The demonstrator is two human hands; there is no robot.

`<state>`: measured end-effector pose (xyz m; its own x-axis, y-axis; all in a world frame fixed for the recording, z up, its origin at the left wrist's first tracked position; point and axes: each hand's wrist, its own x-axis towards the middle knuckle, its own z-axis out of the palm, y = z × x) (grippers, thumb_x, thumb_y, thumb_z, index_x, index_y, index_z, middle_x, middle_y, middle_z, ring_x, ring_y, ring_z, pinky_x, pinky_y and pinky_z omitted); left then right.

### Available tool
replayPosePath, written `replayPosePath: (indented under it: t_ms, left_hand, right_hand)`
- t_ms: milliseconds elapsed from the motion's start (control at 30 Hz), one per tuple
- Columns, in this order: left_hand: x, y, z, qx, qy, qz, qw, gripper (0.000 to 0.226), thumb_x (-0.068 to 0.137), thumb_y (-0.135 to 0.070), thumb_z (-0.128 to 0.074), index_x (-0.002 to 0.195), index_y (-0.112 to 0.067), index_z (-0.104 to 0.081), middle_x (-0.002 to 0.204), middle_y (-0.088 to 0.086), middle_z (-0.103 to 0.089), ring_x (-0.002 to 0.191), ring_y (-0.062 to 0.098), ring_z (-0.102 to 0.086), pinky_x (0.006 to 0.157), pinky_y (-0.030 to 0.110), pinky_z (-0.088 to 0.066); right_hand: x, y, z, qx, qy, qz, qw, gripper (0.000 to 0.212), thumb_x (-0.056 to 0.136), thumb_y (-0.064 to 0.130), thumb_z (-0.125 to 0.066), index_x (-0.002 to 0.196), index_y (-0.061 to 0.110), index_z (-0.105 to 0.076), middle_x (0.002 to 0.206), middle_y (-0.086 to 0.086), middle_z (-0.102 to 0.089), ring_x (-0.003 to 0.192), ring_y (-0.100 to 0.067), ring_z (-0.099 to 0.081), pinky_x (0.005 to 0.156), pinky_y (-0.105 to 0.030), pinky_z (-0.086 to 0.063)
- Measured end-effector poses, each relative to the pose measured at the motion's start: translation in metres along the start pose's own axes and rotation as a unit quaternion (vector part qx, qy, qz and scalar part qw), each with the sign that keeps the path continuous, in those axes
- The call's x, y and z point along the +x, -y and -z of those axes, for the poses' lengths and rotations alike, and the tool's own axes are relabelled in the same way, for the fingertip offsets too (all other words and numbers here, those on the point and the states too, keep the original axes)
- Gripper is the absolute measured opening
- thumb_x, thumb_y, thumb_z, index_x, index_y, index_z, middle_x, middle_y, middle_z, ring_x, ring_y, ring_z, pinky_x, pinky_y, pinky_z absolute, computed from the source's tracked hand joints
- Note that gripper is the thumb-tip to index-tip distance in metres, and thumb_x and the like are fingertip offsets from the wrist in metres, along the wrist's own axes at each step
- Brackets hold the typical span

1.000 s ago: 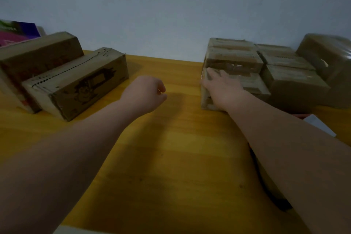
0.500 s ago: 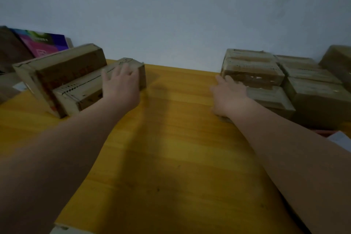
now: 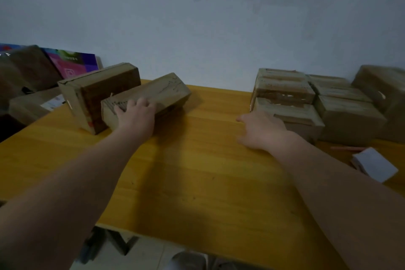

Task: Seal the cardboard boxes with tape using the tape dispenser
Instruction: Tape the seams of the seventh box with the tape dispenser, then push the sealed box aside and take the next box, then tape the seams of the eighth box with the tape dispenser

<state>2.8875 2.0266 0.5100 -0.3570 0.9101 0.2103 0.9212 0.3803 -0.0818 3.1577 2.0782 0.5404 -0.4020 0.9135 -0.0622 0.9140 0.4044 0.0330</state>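
A long cardboard box lies at the left of the yellow table, next to a taller cardboard box. My left hand grips the long box near its front end, fingers curled over its top. My right hand rests on the table with relaxed fingers and holds nothing, just left of a low taped box. That box fronts a group of several taped cardboard boxes at the right. No tape dispenser is in view.
A colourful book and dark boxes stand beyond the table's left back corner. A small white block and a thin red stick lie at the right. The wall runs close behind the table.
My left hand went from the table's middle onto the long box and now curls over it. My right hand slid off the taped box onto the table.
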Motion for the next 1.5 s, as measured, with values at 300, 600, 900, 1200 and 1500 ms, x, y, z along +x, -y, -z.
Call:
replayPosePath:
  t_ms: [300, 600, 900, 1200, 1500]
  left_hand:
    - [0.014, 0.031, 0.0, 0.018, 0.043, 0.122, 0.991, 0.095, 0.08, -0.037, -0.072, 0.147, -0.002, -0.013, 0.151, 0.031, -0.008, 0.137, 0.046, -0.018, 0.108, 0.05, -0.031]
    - [0.01, 0.037, 0.001, -0.027, 0.099, 0.137, 0.985, 0.054, 0.079, -0.047, -0.066, 0.128, -0.034, -0.045, 0.125, 0.016, -0.036, 0.125, 0.042, -0.025, 0.104, 0.063, -0.023]
    - [-0.043, 0.016, 0.01, -0.19, 0.061, 0.057, 0.978, 0.073, 0.076, -0.051, -0.071, 0.14, -0.037, -0.038, 0.136, 0.011, -0.027, 0.12, 0.041, -0.03, 0.099, 0.05, -0.037]
    - [-0.126, -0.062, 0.028, -0.204, 0.079, -0.15, 0.964, 0.082, 0.073, -0.054, -0.071, 0.143, -0.043, -0.03, 0.13, 0.005, -0.03, 0.116, 0.031, -0.035, 0.1, 0.043, -0.038]
    - [-0.147, -0.056, 0.046, -0.2, 0.122, -0.249, 0.94, 0.084, 0.071, -0.04, -0.078, 0.143, -0.039, -0.036, 0.136, 0.001, -0.028, 0.122, 0.025, -0.036, 0.103, 0.038, -0.038]
  right_hand:
    - [0.005, 0.05, -0.001, 0.021, 0.004, 0.038, 0.999, 0.053, 0.092, 0.026, -0.054, 0.142, 0.031, -0.038, 0.131, -0.003, -0.052, 0.114, -0.026, -0.051, 0.066, -0.031, -0.044]
    - [-0.003, 0.059, -0.005, 0.078, -0.001, 0.048, 0.996, 0.056, 0.092, 0.032, -0.055, 0.144, 0.034, -0.034, 0.138, -0.001, -0.046, 0.121, -0.025, -0.047, 0.071, -0.032, -0.042]
    - [-0.081, 0.007, -0.019, 0.105, -0.057, -0.053, 0.991, 0.049, 0.092, 0.043, -0.056, 0.137, 0.026, -0.046, 0.129, -0.001, -0.055, 0.106, -0.021, -0.056, 0.071, -0.032, -0.051]
    - [-0.141, -0.041, -0.029, 0.076, -0.079, -0.238, 0.965, 0.041, 0.088, 0.025, -0.062, 0.125, 0.017, -0.045, 0.121, -0.012, -0.047, 0.104, -0.031, -0.051, 0.068, -0.037, -0.042]
    - [-0.171, -0.073, -0.046, 0.164, -0.043, -0.277, 0.946, 0.049, 0.089, 0.008, -0.055, 0.132, 0.016, -0.033, 0.101, -0.012, -0.053, 0.087, -0.028, -0.053, 0.066, -0.038, -0.046]
